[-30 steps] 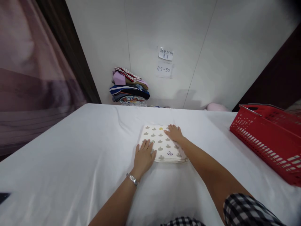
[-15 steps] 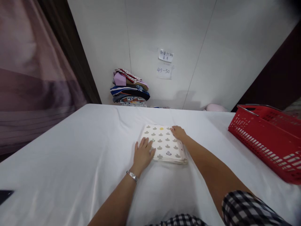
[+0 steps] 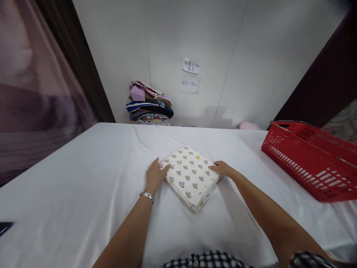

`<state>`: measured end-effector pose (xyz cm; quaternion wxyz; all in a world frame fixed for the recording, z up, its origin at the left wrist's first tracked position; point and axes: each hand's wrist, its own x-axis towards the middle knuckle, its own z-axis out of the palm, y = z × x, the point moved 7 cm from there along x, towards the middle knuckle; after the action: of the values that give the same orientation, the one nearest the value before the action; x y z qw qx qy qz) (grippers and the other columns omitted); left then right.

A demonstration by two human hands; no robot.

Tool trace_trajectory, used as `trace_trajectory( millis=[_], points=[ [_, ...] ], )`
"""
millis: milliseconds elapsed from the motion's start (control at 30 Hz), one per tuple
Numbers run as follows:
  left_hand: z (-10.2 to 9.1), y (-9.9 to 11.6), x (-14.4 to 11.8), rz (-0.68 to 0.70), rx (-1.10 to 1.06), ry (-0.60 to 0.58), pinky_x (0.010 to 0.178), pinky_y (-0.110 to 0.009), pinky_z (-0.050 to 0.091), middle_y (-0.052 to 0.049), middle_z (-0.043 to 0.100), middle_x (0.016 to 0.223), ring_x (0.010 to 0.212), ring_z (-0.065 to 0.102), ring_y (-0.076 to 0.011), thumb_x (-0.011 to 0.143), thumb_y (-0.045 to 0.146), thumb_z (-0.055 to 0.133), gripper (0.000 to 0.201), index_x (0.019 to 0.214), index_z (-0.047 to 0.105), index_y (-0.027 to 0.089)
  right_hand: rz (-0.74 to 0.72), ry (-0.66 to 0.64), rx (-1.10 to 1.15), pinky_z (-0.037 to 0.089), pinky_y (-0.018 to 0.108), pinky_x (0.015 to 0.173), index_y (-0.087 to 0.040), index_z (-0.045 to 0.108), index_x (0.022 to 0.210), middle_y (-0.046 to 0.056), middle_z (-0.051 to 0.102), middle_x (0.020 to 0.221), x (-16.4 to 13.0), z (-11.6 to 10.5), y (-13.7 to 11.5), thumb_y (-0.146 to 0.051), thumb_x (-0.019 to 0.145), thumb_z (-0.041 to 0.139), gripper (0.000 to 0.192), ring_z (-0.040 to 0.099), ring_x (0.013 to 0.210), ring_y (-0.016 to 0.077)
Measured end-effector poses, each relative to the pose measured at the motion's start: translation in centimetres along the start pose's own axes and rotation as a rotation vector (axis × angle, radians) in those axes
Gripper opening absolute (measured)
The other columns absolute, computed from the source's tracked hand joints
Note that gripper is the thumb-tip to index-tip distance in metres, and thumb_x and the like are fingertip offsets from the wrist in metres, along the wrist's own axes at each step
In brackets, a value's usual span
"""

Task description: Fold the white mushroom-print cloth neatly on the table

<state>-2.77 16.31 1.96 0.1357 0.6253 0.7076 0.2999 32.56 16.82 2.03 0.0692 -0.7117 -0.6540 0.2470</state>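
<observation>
Folded cloth (image 3: 191,173), seen obliquely from above. The cloth is off-white, printed with rows of grey-brown, mushroom-like motifs; a yellow motif stands toward the far right edge, a purple-outlined one toward the near left edge, and a dark-outlined one farther back on the left. It forms a flat, roughly four-sided packet, set diagonally, with one corner directed toward the viewer. Stacked layers show along the two near edges, and a further yellow motif appears on the side by the near corner. Position: middle of the white-covered table (image 3: 83,178); full contact beneath cannot be determined.
</observation>
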Motion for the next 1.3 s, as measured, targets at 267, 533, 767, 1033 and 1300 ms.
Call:
trace_trajectory(
  millis=[267,533,767,1033,1300],
  points=[
    [0.1,-0.8,-0.4,-0.112,-0.117,-0.049,0.092,-0.035,0.043,-0.013,0.060,0.123,0.111,0.056,-0.0259,0.076,0.042,0.061,0.058,0.126,0.049,0.015,0.136,-0.033,0.469,0.049,0.033,0.075,-0.014,0.064,0.101,0.013,0.067,0.108,-2.4,0.8,0.6,-0.041,0.065,0.072,0.046,0.064,0.092,0.0262],
    [-1.7,1.9,6.0,-0.004,-0.279,0.055,0.093,-0.034,0.043,-0.009,0.060,0.119,0.106,0.057,-0.0226,0.071,0.025,0.064,0.047,0.117,0.054,0.019,0.067,0.009,0.940,0.051,0.029,0.065,-0.015,0.061,0.095,0.010,0.070,0.092,-1.9,2.6,-0.2,-0.042,0.066,0.072,0.041,0.066,0.081,0.0220],
    [-1.6,1.6,8.2,-0.041,-0.307,0.005,0.093,-0.035,0.043,-0.016,0.050,0.133,0.115,0.053,-0.0253,0.075,0.032,0.065,0.060,0.129,0.046,0.015,-0.010,0.324,0.601,0.047,0.036,0.084,-0.021,0.059,0.112,0.007,0.067,0.105,-1.7,2.6,-0.9,-0.044,0.071,0.064,0.047,0.061,0.096,0.0240],
    [-0.3,-0.2,-2.5,-0.147,-0.326,0.007,0.079,-0.031,0.048,-0.007,0.064,0.105,0.084,0.061,-0.0173,0.081,0.040,0.055,0.030,0.103,0.058,0.019,-0.060,0.385,0.553,0.042,0.037,0.094,-0.019,0.051,0.126,0.009,0.061,0.121,-3.1,3.8,-0.2,-0.057,0.080,0.048,0.060,0.055,0.110,0.0253],
    [0.0,1.4,-7.6,-0.236,-0.306,-0.019,0.061,-0.025,0.042,0.000,0.065,0.075,0.068,0.058,-0.0145,0.078,0.047,0.056,0.026,0.075,0.053,0.021,-0.081,0.345,0.590,0.046,0.030,0.091,-0.019,0.043,0.136,0.007,0.059,0.126,-3.3,4.0,0.0,-0.060,0.081,0.047,0.069,0.057,0.109,0.0222]
  ],
)
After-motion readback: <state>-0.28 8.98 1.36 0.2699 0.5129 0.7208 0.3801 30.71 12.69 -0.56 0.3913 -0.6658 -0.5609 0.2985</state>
